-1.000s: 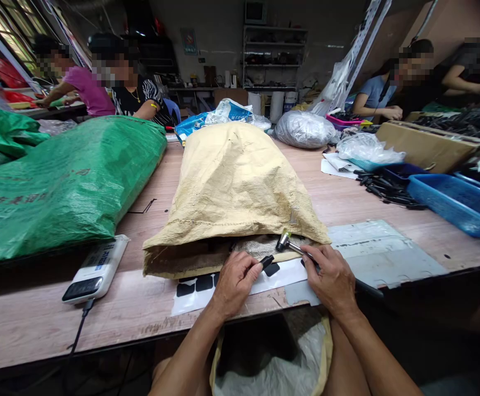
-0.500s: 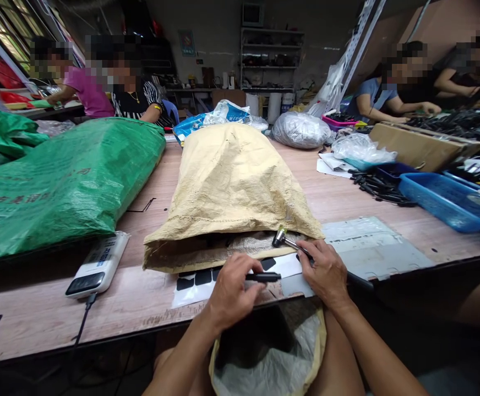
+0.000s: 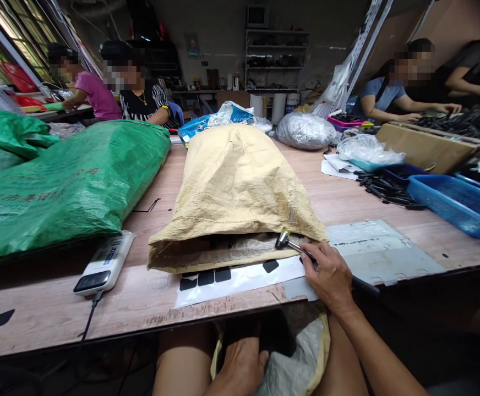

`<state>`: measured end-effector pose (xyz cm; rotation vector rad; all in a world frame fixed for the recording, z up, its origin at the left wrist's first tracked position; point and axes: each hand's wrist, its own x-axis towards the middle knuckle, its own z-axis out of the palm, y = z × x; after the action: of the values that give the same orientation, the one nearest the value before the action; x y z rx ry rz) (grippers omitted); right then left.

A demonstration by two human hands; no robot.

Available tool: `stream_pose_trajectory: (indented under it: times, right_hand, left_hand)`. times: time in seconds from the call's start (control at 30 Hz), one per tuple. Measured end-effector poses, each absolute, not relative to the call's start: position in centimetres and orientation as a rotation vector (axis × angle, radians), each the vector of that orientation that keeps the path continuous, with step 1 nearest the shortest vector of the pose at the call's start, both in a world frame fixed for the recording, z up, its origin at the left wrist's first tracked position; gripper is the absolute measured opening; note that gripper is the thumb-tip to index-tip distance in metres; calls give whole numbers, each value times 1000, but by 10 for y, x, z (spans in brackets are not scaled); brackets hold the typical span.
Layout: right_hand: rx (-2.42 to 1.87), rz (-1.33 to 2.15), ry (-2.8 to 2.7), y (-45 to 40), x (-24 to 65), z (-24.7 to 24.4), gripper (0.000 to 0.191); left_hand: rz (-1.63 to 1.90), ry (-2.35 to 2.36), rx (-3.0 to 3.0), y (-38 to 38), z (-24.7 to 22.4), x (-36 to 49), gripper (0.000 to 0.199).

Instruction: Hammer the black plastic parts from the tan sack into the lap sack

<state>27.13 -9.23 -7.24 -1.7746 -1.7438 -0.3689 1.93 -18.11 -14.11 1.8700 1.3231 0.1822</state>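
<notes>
Left hand [image 3: 242, 356] has dropped inside lap sack [image 3: 290, 362], grip unseen; right hand [image 3: 328, 272] holds hammer [image 3: 283, 240]

At the bottom centre of the frame, your left hand [image 3: 242, 363] is down inside an open sack [image 3: 320, 355] below the tabletop [image 3: 339, 203] edge; its fingers are in shadow, so whether they hold anything is hard to tell. Right of centre, your right hand [image 3: 326, 269] grips a hammer [image 3: 295, 246], its head at the mouth of a tan bag [image 3: 235, 187]. Just in front of that bag you have a white strip [image 3: 246, 283] bearing black patches. A green bag [image 3: 78, 181] fills the left side, a white power bank [image 3: 118, 258] beside it.
</notes>
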Motion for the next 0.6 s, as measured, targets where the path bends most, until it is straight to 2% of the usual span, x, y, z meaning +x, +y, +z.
stream_pose_trajectory:
  times: [0.07,0.13,0.27,0.33,0.43,0.6]
  right_hand:
    - [-1777,-370,-1744,-92,271,-73,24]
    - [-1784,-366,-1745,-93,271,-72,25]
    - [-1785,-362,-1738,-93,270,-72,25]
    - [-1777,-363,-1734,-93,270,-72,24]
    - [-1767,-357,-1738,-93,271,-73,24]
    - [-1778,-354,-1724,-92,270,-72,23]
  left_hand:
    - [96,1257,1964,-178,-109,21,37]
    - [176,1180,2022,-166,-70,21,21]
    - [799,1480,2154,-104,-17,17,25]
    - [904,1738,2173,-66,-11,14,29]
    - [739,1974,2168,-22,-14,13,35]
    - [732,2021,2205,-16,-19,7,29]
